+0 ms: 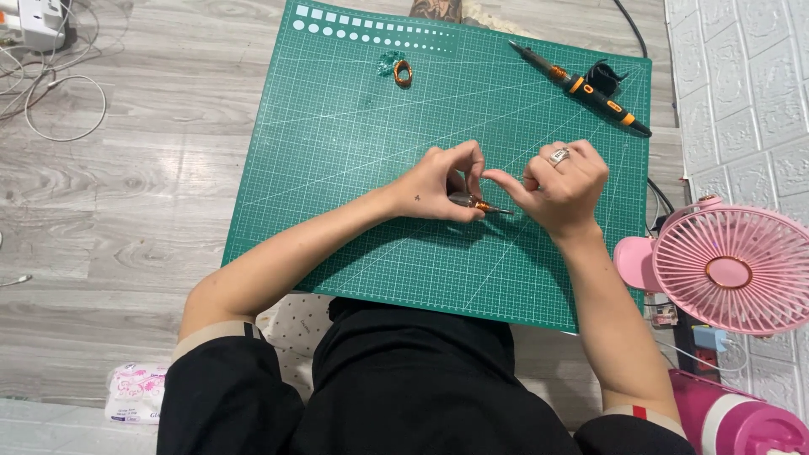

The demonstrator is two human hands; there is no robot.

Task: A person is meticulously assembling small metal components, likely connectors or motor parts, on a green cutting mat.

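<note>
Head view, work surface: a green cutting mat (354, 168) is lying on a grey wood-pattern floor (126, 194), and both hands are working over the middle of the mat.
Head view, left hand: the left hand (434, 190) is resting on the mat with its fingers curled in; the thumb and fingertips are pinching the clear handle end of a small screwdriver (476, 203).
Head view, right hand: the right hand (565, 187) is sitting just right of the left hand, fingers curled into a narrow pinch, with a ring showing on one finger. Its thumb and forefinger are meeting above the tip of the screwdriver; whatever they are pinching is too small to tell.
Head view, small screwdriver: it is lying almost flat between the two hands, its orange collar and thin metal shaft pointing toward the right hand.
Head view, far edge of mat: a small orange ring-shaped part (404, 73) is lying beside a clear bluish piece (389, 61), well apart from the hands.
Head view, upper right of mat: a black and orange soldering iron (581, 86) is lying diagonally near the corner.
Head view, right side: a pink fan (731, 270) is standing off the mat's edge, with a pink bottle (733, 417) nearer the person.
</note>
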